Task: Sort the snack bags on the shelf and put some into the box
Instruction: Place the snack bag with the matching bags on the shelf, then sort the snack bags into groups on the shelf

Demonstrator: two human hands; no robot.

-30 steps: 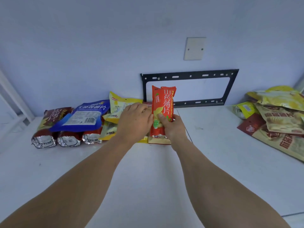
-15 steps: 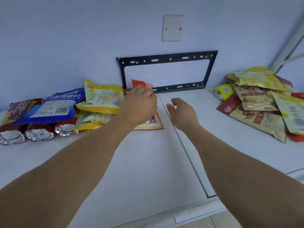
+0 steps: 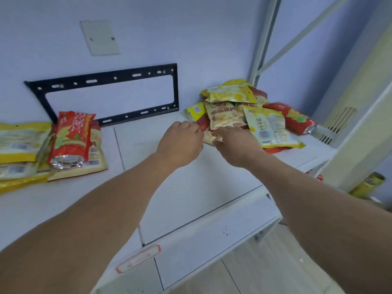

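Both hands reach the crinkly foil pile (image 3: 250, 111): left hand (image 3: 180, 143) curled loosely, right hand (image 3: 235, 143) pinching a beige bag (image 3: 227, 118).

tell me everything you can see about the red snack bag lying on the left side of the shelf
The red snack bag is a long, glossy plastic pouch with yellow characters down its front and a yellow-green picture lower down. Its near end is a crimped silver foil seal. It looks full and unopened. It lies lengthwise, far end toward the wall, tilted slightly, resting on top of flat tan and yellow bags on the white shelf. Its far end overlaps the black bracket in view. Neither hand touches it.
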